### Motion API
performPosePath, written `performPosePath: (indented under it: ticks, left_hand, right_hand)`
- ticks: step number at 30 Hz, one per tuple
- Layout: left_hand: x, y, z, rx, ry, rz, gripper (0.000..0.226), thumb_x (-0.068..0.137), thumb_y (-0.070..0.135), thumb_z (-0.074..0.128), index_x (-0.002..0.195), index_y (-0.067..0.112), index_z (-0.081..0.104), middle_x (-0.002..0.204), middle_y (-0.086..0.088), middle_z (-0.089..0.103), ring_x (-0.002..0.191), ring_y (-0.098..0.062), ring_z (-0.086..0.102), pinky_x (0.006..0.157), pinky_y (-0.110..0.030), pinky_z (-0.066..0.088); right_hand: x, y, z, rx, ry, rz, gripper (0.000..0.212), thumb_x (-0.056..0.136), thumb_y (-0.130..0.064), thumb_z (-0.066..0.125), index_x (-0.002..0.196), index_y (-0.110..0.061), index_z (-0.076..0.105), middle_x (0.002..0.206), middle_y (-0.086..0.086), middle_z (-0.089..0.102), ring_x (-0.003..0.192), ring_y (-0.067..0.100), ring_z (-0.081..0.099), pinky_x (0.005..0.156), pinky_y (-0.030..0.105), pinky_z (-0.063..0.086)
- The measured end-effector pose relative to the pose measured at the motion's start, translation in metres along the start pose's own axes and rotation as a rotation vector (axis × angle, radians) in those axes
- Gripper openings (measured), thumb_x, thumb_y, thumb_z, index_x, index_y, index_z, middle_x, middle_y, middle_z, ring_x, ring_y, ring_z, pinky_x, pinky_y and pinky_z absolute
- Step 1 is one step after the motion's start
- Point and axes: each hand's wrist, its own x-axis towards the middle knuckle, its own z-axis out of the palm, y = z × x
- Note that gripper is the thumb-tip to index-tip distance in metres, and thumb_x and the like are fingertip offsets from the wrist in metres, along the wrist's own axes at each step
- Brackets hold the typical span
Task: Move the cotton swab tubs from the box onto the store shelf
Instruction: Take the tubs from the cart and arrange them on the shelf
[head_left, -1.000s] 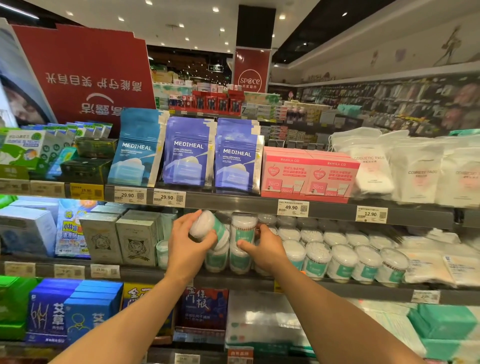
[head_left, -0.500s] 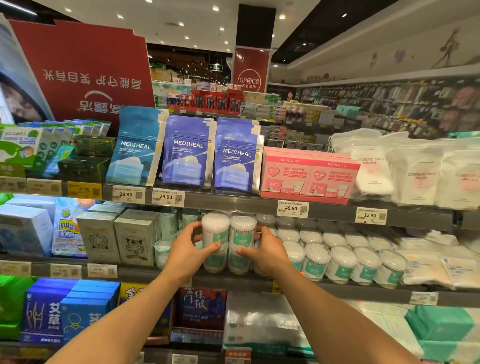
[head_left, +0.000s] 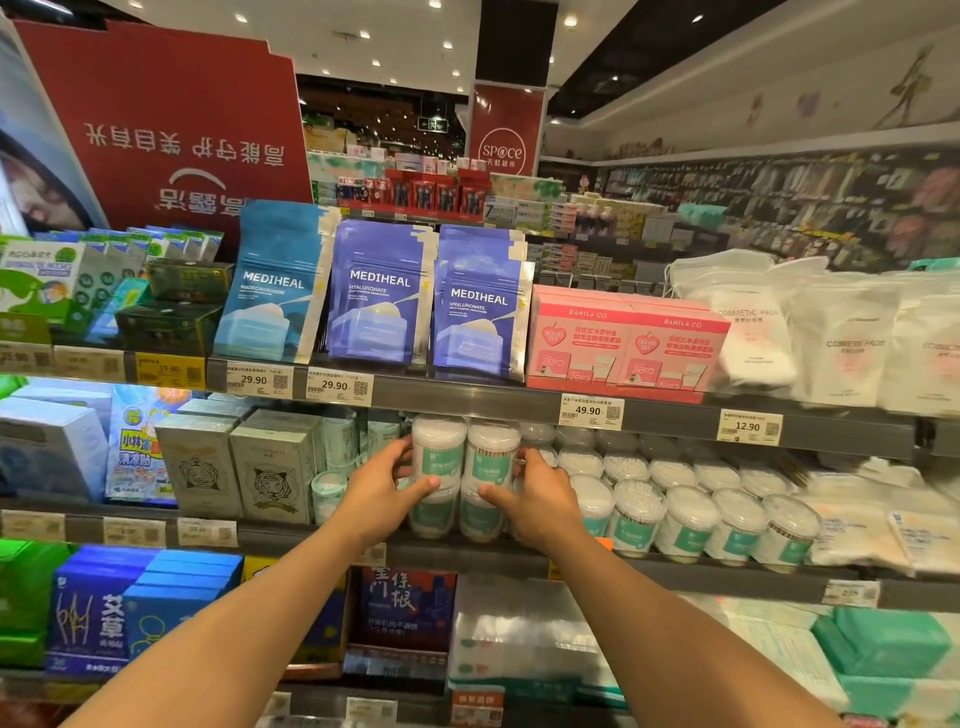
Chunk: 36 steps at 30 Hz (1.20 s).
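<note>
Cotton swab tubs (head_left: 685, 525) with white lids and teal labels fill the middle shelf (head_left: 291, 536) of a store aisle; the writing on their labels is too small to read. At the left end of the row, four tubs stand as two stacks of two, side by side and touching. The left hand (head_left: 382, 491) is wrapped round the upper left tub (head_left: 439, 452), fingers on its side and thumb across the front at the seam with the tub beneath. The right hand (head_left: 543, 501) clasps the upper right tub (head_left: 493, 457) in a mirrored grip. Both upper tubs sit upright on the lower ones, just under the rail of the shelf above. To the right of the right hand, five more tubs line the front edge, with further rows behind them.

On the shelf above stand three MEDIHEAL pouches (head_left: 382, 296): one light blue marked MADECASSOSIDE, two violet-blue marked HYALURONATE. Beside them are two pink BANILA CO boxes (head_left: 628, 343) bearing "TRAVEL SET" hearts and the word "zero", then white bags printed COSMETIC PADS (head_left: 852, 343). Price tags on the rail read 29.90 (head_left: 254, 379), 29.90, 49.90 (head_left: 589, 410) and 12.90 (head_left: 748, 427). Left of the tubs stand two grey-green tiger boxes (head_left: 270, 473). A red pillar sign (head_left: 503, 150) far back reads SP@CE.
</note>
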Motion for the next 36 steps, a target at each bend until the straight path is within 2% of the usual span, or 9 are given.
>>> performPosePath:
  ticks: [7, 12, 15, 17, 20, 24, 27, 30, 36]
  left_hand:
    - [0.004, -0.005, -0.003, 0.014, -0.039, -0.03, 0.088, 0.079, 0.035, 0.085, 0.151, 0.023, 0.038, 0.132, 0.014, 0.062, 0.115, 0.0, 0.061, 0.101, -0.032, 0.053]
    - [0.001, 0.0, 0.001, 0.027, -0.004, -0.038, 0.084, 0.082, 0.026, 0.083, 0.152, 0.022, 0.037, 0.135, 0.01, 0.06, 0.119, -0.004, 0.059, 0.102, -0.035, 0.052]
    - [-0.01, 0.006, 0.004, 0.016, 0.043, -0.036, 0.082, 0.081, 0.029, 0.083, 0.15, 0.023, 0.039, 0.137, 0.013, 0.055, 0.124, -0.007, 0.055, 0.104, -0.036, 0.05]
    - [-0.019, 0.012, 0.005, 0.057, 0.191, -0.038, 0.071, 0.085, 0.038, 0.079, 0.145, 0.025, 0.043, 0.131, 0.011, 0.058, 0.109, -0.01, 0.061, 0.094, -0.035, 0.055]
    - [-0.033, 0.032, 0.011, 0.156, 0.354, 0.073, 0.031, 0.09, 0.045, 0.067, 0.115, 0.034, 0.051, 0.101, 0.01, 0.06, 0.081, -0.01, 0.06, 0.072, -0.038, 0.055]
    - [-0.052, 0.07, 0.046, 0.12, 0.192, 0.156, 0.007, 0.092, 0.033, 0.066, 0.094, 0.033, 0.058, 0.078, 0.006, 0.063, 0.065, -0.005, 0.058, 0.06, -0.03, 0.049]
    - [-0.069, 0.096, 0.096, 0.104, -0.035, 0.127, 0.005, 0.092, 0.026, 0.067, 0.094, 0.027, 0.063, 0.071, 0.003, 0.066, 0.061, -0.005, 0.058, 0.059, -0.027, 0.048]
    - [-0.095, 0.125, 0.166, 0.127, -0.248, 0.069, 0.007, 0.091, 0.021, 0.065, 0.098, 0.019, 0.065, 0.072, 0.005, 0.065, 0.061, -0.007, 0.056, 0.059, -0.02, 0.045]
    - [-0.182, 0.177, 0.301, 0.121, -0.507, 0.033, 0.015, 0.082, 0.037, 0.069, 0.089, 0.026, 0.063, 0.09, -0.007, 0.072, 0.089, -0.029, 0.068, 0.08, -0.035, 0.055]
  right_hand:
    - [0.002, 0.0, 0.002, -0.066, -0.007, 0.02, 0.067, 0.08, -0.063, 0.074, 0.132, -0.028, 0.049, 0.131, 0.003, 0.061, 0.128, 0.027, 0.045, 0.098, 0.043, 0.046]
    - [-0.002, -0.002, 0.003, -0.006, -0.018, 0.026, 0.069, 0.075, -0.057, 0.08, 0.13, -0.028, 0.05, 0.128, 0.001, 0.063, 0.126, 0.025, 0.052, 0.1, 0.046, 0.051]
    - [-0.011, 0.001, 0.0, -0.018, 0.037, 0.005, 0.071, 0.083, -0.052, 0.075, 0.141, -0.022, 0.048, 0.135, 0.002, 0.061, 0.129, 0.026, 0.051, 0.104, 0.046, 0.048]
    - [-0.019, 0.006, -0.006, -0.007, 0.093, -0.012, 0.063, 0.09, -0.048, 0.066, 0.144, -0.021, 0.048, 0.134, 0.003, 0.062, 0.127, 0.026, 0.052, 0.103, 0.043, 0.048]
    - [-0.036, 0.015, -0.021, 0.067, 0.167, -0.001, 0.047, 0.093, -0.039, 0.056, 0.137, -0.023, 0.054, 0.124, -0.002, 0.067, 0.118, 0.023, 0.058, 0.098, 0.042, 0.05]
    - [-0.065, 0.043, -0.045, 0.136, 0.18, 0.063, 0.04, 0.091, -0.043, 0.052, 0.127, -0.026, 0.058, 0.107, -0.007, 0.071, 0.095, 0.02, 0.068, 0.088, 0.045, 0.056]
    - [-0.099, 0.08, -0.071, 0.135, 0.211, 0.128, 0.032, 0.094, -0.036, 0.057, 0.123, -0.022, 0.06, 0.095, -0.007, 0.069, 0.094, 0.021, 0.067, 0.085, 0.039, 0.055]
    - [-0.148, 0.136, -0.106, 0.121, 0.273, 0.244, 0.029, 0.095, -0.035, 0.061, 0.119, -0.019, 0.064, 0.097, -0.002, 0.071, 0.097, 0.023, 0.066, 0.083, 0.034, 0.05]
    - [-0.262, 0.25, -0.168, 0.101, 0.373, 0.471, 0.025, 0.094, -0.04, 0.061, 0.11, -0.022, 0.068, 0.103, 0.007, 0.075, 0.101, 0.031, 0.068, 0.089, 0.039, 0.054]
